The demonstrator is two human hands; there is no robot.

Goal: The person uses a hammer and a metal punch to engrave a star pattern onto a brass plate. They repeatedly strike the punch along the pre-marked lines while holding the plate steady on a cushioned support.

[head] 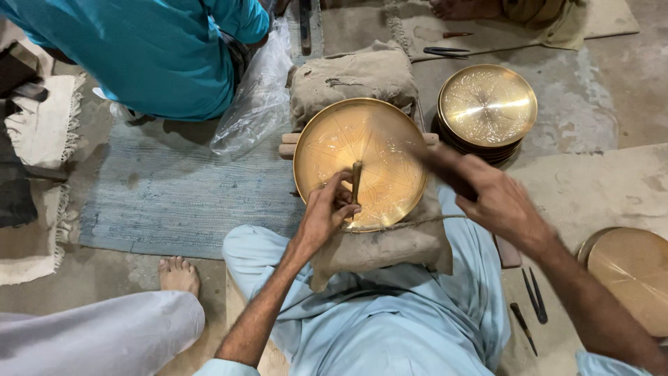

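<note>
Two hands: left (327,212) grips one chisel (355,182) on one brass plate (390,150).

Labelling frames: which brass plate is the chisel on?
The large brass plate on the padded lap rest, under the left hand; the stacked plates sit untouched, upper right.

Polished brass plate (360,161), glossy gold with fine engraved lines, under a dull metal punch (356,181) pinched in the left hand (327,212). Blurred dark tool in the right hand (495,202), material unclear. Coarse, dusty brown cloth padding (351,76) beneath. Stack of equally shiny brass plates (487,106) beside. Matt, unpolished brass disc (630,275) at right. Thin clear plastic bag (261,90), crinkled. Faded blue woven rug (174,188). Rough concrete floor (591,111).
</note>
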